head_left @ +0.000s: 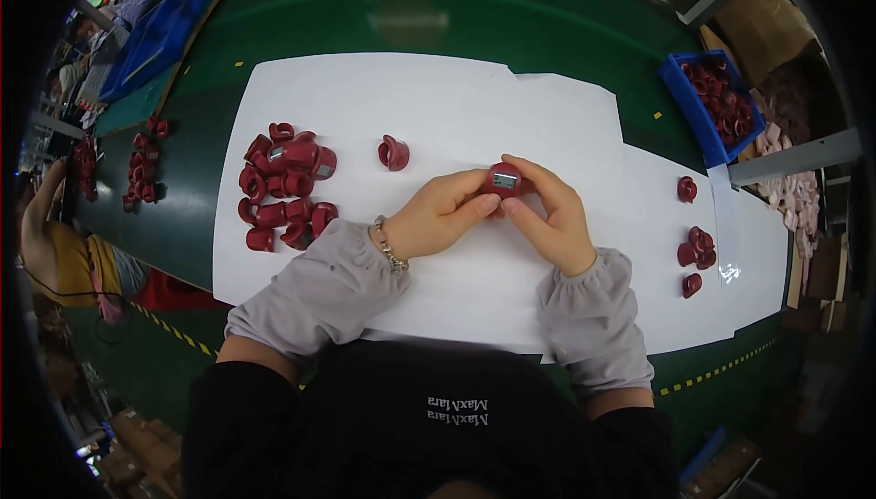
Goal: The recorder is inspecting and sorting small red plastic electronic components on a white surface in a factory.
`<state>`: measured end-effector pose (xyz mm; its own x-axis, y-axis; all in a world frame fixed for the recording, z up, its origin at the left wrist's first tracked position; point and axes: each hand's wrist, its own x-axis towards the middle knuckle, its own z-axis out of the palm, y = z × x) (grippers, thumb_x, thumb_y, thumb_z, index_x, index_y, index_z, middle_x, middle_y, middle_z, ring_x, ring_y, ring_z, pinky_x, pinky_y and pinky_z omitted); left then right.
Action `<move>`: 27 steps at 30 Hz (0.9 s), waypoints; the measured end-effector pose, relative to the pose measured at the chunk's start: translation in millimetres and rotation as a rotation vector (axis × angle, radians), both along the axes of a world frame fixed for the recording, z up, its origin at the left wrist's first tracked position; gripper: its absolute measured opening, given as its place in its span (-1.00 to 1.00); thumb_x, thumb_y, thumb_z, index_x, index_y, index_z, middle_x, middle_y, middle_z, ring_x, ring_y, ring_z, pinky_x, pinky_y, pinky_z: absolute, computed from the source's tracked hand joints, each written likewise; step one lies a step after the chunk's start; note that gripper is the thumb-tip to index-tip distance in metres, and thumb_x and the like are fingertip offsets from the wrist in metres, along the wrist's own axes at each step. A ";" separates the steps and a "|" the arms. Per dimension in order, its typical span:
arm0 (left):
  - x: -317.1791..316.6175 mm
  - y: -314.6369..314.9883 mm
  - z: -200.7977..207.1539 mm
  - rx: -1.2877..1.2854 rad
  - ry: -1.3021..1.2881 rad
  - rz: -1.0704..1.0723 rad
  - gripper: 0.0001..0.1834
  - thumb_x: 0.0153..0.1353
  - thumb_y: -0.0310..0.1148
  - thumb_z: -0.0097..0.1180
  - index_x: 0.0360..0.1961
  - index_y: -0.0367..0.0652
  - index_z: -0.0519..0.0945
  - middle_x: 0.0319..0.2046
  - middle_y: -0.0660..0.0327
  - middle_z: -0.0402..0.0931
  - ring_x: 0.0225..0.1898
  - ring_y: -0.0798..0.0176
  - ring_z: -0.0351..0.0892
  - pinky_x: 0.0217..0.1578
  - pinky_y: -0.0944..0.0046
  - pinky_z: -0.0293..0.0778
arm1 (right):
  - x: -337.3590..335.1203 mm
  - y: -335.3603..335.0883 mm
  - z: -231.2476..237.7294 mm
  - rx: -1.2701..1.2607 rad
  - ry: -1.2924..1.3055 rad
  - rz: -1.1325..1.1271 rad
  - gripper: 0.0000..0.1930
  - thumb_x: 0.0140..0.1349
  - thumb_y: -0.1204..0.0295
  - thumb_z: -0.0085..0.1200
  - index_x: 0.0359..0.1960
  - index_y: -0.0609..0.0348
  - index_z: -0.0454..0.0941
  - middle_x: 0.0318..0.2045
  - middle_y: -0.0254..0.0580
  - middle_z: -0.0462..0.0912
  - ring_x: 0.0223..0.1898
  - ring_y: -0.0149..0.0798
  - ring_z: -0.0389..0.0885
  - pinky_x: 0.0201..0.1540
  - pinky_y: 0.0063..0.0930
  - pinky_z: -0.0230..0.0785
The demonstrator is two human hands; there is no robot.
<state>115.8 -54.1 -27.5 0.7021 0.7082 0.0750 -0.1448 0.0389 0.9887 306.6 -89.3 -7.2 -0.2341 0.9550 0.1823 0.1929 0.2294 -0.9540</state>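
Observation:
Between my two hands, above the white sheet (456, 289), is a dark red ring-shaped counter (505, 178) with a small grey display facing up. My left hand (436, 216) is closed on its left side, the thumb resting near its lower edge. My right hand (555, 223) pinches it from the right with thumb and fingers. One more red ring counter (393, 153) lies alone just left of my hands. Farther left sits a loose pile of red ring counters (290, 180), a few with their displays showing.
Several red rings (698, 248) lie on the sheet's right side. Beyond them a blue bin (671, 88) holds many red pieces, near a heap of pale pink parts (789, 180). At far left more red rings (142, 171) lie on the green table, where another person's arm (41, 212) shows.

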 end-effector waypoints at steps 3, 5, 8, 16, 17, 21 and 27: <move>-1.9 4.1 -3.5 0.117 0.127 -0.046 -0.65 0.36 -0.42 -0.13 0.11 -0.36 0.36 -0.05 0.15 0.48 -0.08 0.35 0.48 -0.05 0.33 0.44 | -2.8 -0.1 -0.7 0.027 -0.036 -0.035 -0.58 0.16 0.59 0.03 0.11 0.31 0.40 -0.11 -0.15 0.57 -0.10 -0.32 0.52 0.05 -0.46 0.33; 1.1 2.6 -3.0 0.080 0.069 -0.029 -0.65 0.35 -0.43 -0.13 0.11 -0.36 0.36 -0.05 0.15 0.48 -0.10 0.34 0.49 -0.05 0.33 0.44 | -5.1 -0.1 -4.4 -0.063 0.051 -0.090 -0.66 0.26 0.50 -0.02 0.07 0.33 0.43 -0.13 -0.15 0.59 -0.12 -0.32 0.53 0.05 -0.47 0.33; 1.6 2.0 1.5 -0.003 0.010 -0.008 -0.65 0.35 -0.45 -0.12 0.12 -0.36 0.36 -0.05 0.15 0.48 -0.12 0.33 0.51 -0.05 0.33 0.44 | -1.2 1.2 -9.3 -0.072 0.161 -0.078 -0.67 0.36 0.35 -0.11 0.01 0.34 0.46 -0.14 -0.13 0.60 -0.14 -0.32 0.54 0.02 -0.47 0.35; -1.3 0.4 3.0 -0.058 -0.013 -0.007 -0.65 0.36 -0.42 -0.14 0.11 -0.36 0.37 -0.04 0.15 0.48 -0.12 0.32 0.51 -0.05 0.31 0.44 | 4.3 2.8 -8.6 -0.136 0.240 -0.250 -0.67 0.39 0.30 -0.18 -0.03 0.32 0.47 -0.17 -0.13 0.58 -0.15 -0.31 0.55 -0.02 -0.46 0.36; -1.6 0.2 1.9 -0.061 -0.017 -0.008 -0.65 0.36 -0.41 -0.13 0.11 -0.35 0.37 -0.04 0.16 0.48 -0.12 0.32 0.51 -0.05 0.31 0.44 | 2.0 2.5 -8.5 -0.119 0.236 -0.243 -0.68 0.39 0.33 -0.18 -0.01 0.32 0.45 -0.16 -0.13 0.57 -0.14 -0.31 0.54 0.00 -0.46 0.35; -1.0 0.5 1.4 -0.079 -0.046 -0.007 -0.65 0.36 -0.41 -0.13 0.11 -0.35 0.37 -0.04 0.17 0.46 -0.11 0.33 0.49 -0.03 0.31 0.43 | -3.9 -1.5 -1.8 -0.070 0.179 -0.142 -0.66 0.31 0.43 -0.11 0.08 0.31 0.40 -0.11 -0.13 0.55 -0.10 -0.30 0.52 0.04 -0.46 0.32; -1.4 1.2 -1.0 -0.047 -0.046 -0.034 -0.63 0.37 -0.39 -0.13 0.13 -0.35 0.35 -0.05 0.18 0.45 -0.06 0.37 0.44 -0.01 0.33 0.40 | -5.8 -2.8 1.8 0.013 -0.031 -0.037 -0.52 0.11 0.55 0.03 0.13 0.30 0.36 -0.10 -0.11 0.55 -0.09 -0.29 0.51 0.05 -0.44 0.32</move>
<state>114.3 -52.9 -28.4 0.7222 0.6876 0.0751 -0.1878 0.0903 0.9781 300.8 -92.1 -5.3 -0.2048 0.9606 0.1881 0.2310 0.2342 -0.9444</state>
